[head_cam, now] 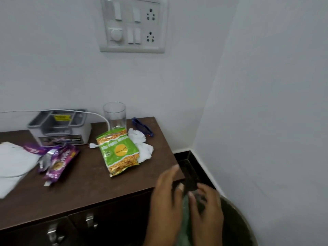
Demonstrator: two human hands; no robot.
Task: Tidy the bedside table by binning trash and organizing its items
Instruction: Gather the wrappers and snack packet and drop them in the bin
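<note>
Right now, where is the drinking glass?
In the head view the glass stands upright at the back of the bedside table, between the grey organizer on its left and the blue eyewear on its right, just behind the green snack packet.

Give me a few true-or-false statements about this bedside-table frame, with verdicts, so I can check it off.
1. The glass stands upright at the back of the table. True.
2. The green snack packet is already in the bin. False: it lies on the table, against the white tissues.
3. The purple wrappers lie to the left of the green snack packet. True.
4. Both hands are over the middle of the table. False: the left hand and the right hand are off its front right corner, above the bin.
</note>
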